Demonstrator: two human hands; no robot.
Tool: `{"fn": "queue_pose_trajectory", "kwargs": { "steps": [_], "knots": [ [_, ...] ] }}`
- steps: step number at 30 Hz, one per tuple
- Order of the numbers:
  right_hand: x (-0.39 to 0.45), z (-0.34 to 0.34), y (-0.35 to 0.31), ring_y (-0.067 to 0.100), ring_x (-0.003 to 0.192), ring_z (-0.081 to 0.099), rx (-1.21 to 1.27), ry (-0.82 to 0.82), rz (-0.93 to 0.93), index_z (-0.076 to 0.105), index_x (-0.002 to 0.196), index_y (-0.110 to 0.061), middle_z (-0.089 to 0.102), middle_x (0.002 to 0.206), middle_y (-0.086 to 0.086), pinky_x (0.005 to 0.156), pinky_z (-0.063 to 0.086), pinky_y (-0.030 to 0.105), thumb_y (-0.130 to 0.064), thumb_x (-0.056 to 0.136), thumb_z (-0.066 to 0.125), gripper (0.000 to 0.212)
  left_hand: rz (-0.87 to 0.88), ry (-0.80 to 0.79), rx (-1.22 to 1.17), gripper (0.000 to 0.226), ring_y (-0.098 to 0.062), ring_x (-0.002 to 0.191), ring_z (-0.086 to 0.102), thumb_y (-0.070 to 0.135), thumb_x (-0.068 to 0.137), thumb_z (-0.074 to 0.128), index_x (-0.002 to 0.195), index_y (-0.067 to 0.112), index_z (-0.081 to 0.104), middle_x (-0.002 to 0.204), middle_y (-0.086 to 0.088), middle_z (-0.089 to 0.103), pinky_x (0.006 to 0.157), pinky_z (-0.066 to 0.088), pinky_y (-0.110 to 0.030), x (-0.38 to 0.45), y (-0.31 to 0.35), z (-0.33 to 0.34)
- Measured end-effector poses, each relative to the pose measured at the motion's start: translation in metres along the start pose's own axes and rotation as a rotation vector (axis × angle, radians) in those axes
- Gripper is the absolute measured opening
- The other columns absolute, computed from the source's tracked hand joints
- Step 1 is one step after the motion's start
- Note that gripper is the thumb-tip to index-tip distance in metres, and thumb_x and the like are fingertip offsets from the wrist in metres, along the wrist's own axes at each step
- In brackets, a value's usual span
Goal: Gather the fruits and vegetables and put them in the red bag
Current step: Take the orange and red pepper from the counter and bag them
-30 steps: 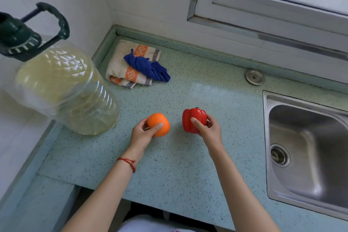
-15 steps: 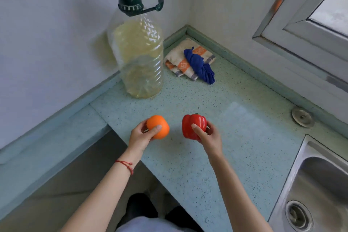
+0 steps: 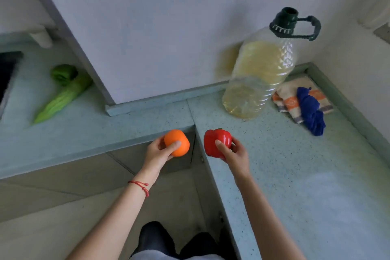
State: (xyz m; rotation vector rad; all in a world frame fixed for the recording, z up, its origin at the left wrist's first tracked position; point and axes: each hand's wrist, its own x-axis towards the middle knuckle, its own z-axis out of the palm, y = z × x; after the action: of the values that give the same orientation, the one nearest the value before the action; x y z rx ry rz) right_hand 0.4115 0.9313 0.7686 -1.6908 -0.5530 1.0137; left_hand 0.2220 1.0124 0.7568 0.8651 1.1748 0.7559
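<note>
- Head view looks down on a corner surface [image 3: 295, 175]; both arms reach forward, each hand carrying one item clear of the top.
- Left hand [image 3: 157, 154] has its fingers [image 3: 175, 145] wrapped round an orange [image 3: 176, 142], thumb across the front, held over the gap where the two runs of surface meet.
- Right hand [image 3: 233, 154] is closed on a red pepper [image 3: 217, 142], thumb on its near face, stem end up, just over the surface edge.
- One item per hand looks like a way to carry two pieces in a single trip; the palms cup from below so neither can roll out.
- A green vegetable [image 3: 63, 91], blurred, lies far left on the other run of surface, well apart from both hands and not yet gathered.
- No red bag is in view, so where the load must go cannot be told.
- An oil bottle [image 3: 261, 74] and folded cloths [image 3: 304, 101] sit at the far right, near the wall; they are no part of the job.
</note>
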Motion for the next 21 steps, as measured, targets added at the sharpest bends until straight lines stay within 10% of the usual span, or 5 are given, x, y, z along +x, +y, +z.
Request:
{"fn": "queue_pose_trajectory", "kwargs": {
  "steps": [7,13,21],
  "knots": [
    [0.001,0.104,-0.02,0.011,0.086,0.059,-0.082,-0.191,-0.069,0.056,0.114,-0.016,0.06,0.101,0.003,0.071,0.051,0.017,-0.019,0.079,0.072,0.039,0.051,0.197,-0.102,0.076,-0.015,0.092,0.06,0.04,0.043,0.074,0.113,0.016,0.055,0.102,-0.002,0.062,0.079,0.052,-0.032,-0.012,0.019,-0.095],
    [-0.01,0.191,-0.028,0.015,0.096,0.058,-0.179,-0.362,-0.066,0.049,0.129,-0.014,0.058,0.112,0.003,0.088,0.048,0.032,-0.028,0.078,0.072,0.058,0.084,0.379,-0.183,0.045,-0.016,0.091,0.06,0.009,0.077,0.07,0.12,0.008,0.053,0.112,-0.011,0.06,0.069,0.054,-0.022,-0.023,0.021,-0.177],
    [-0.044,0.297,-0.028,0.023,0.098,0.059,-0.235,-0.585,-0.052,0.05,0.128,-0.01,0.057,0.108,0.004,0.091,0.051,0.046,-0.023,0.078,0.072,0.057,0.1,0.586,-0.275,0.057,-0.022,0.099,0.059,0.024,0.062,0.071,0.115,0.013,0.054,0.112,-0.01,0.059,0.069,0.055,-0.02,-0.07,0.019,-0.269]
  ]
}}
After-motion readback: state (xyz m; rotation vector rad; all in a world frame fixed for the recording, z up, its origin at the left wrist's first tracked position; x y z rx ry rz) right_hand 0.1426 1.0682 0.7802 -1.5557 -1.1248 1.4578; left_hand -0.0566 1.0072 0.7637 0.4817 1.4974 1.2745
